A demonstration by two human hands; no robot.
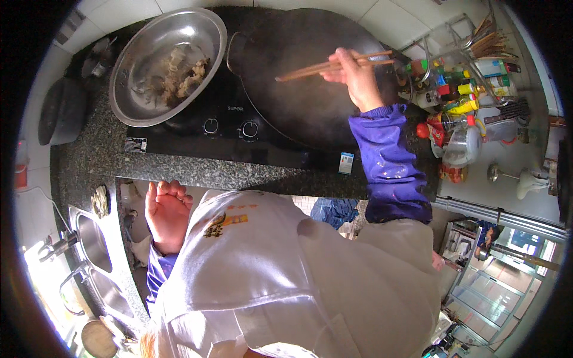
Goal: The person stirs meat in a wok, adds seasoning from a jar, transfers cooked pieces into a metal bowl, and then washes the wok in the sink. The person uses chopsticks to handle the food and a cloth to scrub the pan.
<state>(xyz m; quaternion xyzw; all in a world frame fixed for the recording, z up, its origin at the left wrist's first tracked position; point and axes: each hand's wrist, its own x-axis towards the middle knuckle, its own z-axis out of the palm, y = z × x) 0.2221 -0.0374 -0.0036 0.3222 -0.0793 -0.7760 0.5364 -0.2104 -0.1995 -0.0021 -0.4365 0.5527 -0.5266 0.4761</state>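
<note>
My right hand [358, 78] grips a pair of wooden chopsticks [309, 71], whose tips point left over a large dark wok [286, 40]. Steam rises from the wok and blurs its contents. To the wok's left stands a wide stainless-steel basin [210, 31], with pieces of cooked-looking food [190, 78], perhaps meat, inside. Both vessels are on a black Supor cooktop [188, 143] with two knobs. My left hand [168, 215] hangs by the counter's front edge, palm up, fingers loosely curled, holding nothing.
Bottles of seasoning [461, 98] and a metal rack [429, 58] crowd the right side. A dark pot [65, 112] sits at the far left. Below it are a double-bowl sink [94, 241] and a cloth [100, 201]. The granite counter's edge [250, 176] runs before my apron.
</note>
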